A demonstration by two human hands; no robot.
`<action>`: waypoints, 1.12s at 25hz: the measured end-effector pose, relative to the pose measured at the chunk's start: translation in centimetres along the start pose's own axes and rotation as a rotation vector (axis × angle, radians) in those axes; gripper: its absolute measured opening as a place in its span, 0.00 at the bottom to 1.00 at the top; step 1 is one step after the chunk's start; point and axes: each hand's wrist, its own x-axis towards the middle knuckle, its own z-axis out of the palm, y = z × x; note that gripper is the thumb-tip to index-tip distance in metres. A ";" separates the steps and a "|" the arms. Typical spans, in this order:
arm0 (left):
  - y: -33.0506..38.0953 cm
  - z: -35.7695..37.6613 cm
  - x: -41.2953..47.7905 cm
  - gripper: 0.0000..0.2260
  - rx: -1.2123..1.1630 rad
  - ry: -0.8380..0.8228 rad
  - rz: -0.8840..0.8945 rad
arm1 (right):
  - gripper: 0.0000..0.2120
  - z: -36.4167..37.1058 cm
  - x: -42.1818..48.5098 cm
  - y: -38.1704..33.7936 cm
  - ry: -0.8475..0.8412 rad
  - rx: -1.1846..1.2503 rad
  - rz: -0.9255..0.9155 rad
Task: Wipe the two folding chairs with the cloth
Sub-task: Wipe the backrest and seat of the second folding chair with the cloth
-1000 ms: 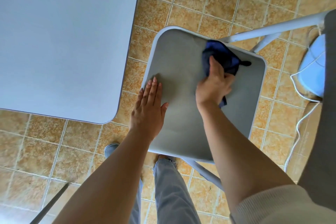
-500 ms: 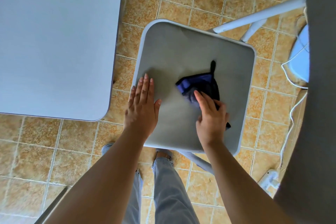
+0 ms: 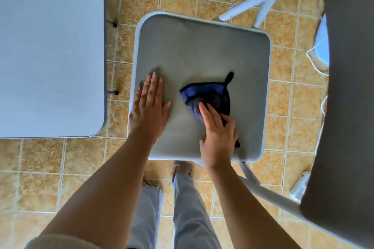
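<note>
Now | cloth (image 3: 210, 97) under right hand (image 3: 219, 135) fingertips | grip seemingly loose

The grey chair seat (image 3: 202, 50) carries a dark blue cloth (image 3: 210, 97), bunched near its middle with a small loop sticking up. The right hand (image 3: 219, 137) presses on the cloth's near edge; the left hand (image 3: 148, 111) lies flat on the seat's left side. The chair stands on a tan tiled floor (image 3: 283, 107) beside a pale table (image 3: 50, 46).
</note>
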 end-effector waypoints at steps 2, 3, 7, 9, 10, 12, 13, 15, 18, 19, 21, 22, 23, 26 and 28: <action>0.0 0.4 0.0 0.27 0.008 0.023 -0.007 | 0.41 -0.3 0.7 3.0 0.034 0.018 0.184; 0.1 0.5 0.0 0.27 0.004 0.032 -0.013 | 0.39 -0.5 1.8 4.3 0.054 0.059 0.329; 0.0 0.8 0.2 0.26 -0.012 0.045 -0.008 | 0.31 -0.4 9.5 6.4 0.154 0.158 0.698; 0.0 0.9 0.0 0.26 -0.014 0.057 -0.010 | 0.31 0.0 11.7 4.5 0.156 0.157 0.574; 0.0 0.9 0.0 0.26 -0.014 0.064 -0.009 | 0.31 0.1 11.9 3.0 0.165 0.175 0.479; -0.1 0.9 -0.1 0.26 -0.016 0.069 -0.010 | 0.31 0.2 10.4 0.2 0.142 0.175 0.261; -0.1 0.9 -0.2 0.26 -0.019 0.071 -0.011 | 0.33 0.4 8.7 -0.6 0.104 0.142 0.154; 0.0 0.8 -0.2 0.26 -0.023 0.071 -0.010 | 0.38 0.6 4.9 -0.6 0.027 0.064 0.011; 0.1 0.7 0.0 0.27 -0.016 0.070 -0.012 | 0.40 0.3 2.1 2.1 0.038 0.072 0.163; 0.2 0.6 0.0 0.27 -0.017 0.069 -0.013 | 0.39 0.1 2.5 3.2 0.070 0.094 0.265; 0.1 0.6 -0.1 0.27 -0.013 0.070 -0.013 | 0.34 -0.2 5.1 5.0 0.128 0.147 0.460; 0.1 0.6 0.1 0.27 -0.014 0.074 -0.015 | 0.31 -0.3 7.3 5.5 0.157 0.177 0.535; 0.1 0.6 0.2 0.27 -0.016 0.078 -0.013 | 0.30 -0.3 9.6 5.7 0.186 0.195 0.585; 0.2 0.7 0.2 0.27 -0.020 0.088 -0.008 | 0.31 0.0 14.9 3.6 0.191 0.158 0.493; 0.2 0.7 0.2 0.27 -0.012 0.088 -0.008 | 0.31 0.4 14.9 0.4 0.182 0.171 0.321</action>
